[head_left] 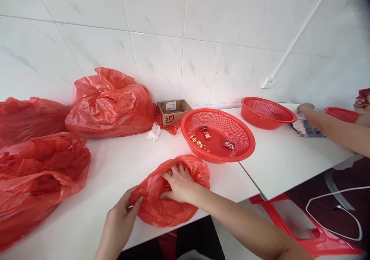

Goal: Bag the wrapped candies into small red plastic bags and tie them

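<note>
A red plastic bag (162, 213) lies with its mouth spread wide at the front of the white table. My left hand (123, 213) pinches the bag's left rim between thumb and fingers. Inside the bag's mouth is my right hand (180, 183), its fingers spread; small patterned pieces show partly by the fingertips, too hidden to name. Just behind the bag stands a red perforated plastic basket (248, 144). In it lie a few small wrapped pieces, among them a dark red wrapped piece (228, 144), and red packaging with gold characters (199, 143).
Large red plastic bags (112, 106) fill the left and back left. A small cardboard box (173, 115) and crumpled white tissue (154, 132) sit near the wall. At right, another red basket (268, 117), a co-worker's arm (338, 127) and a red stool (326, 240) with a white cable.
</note>
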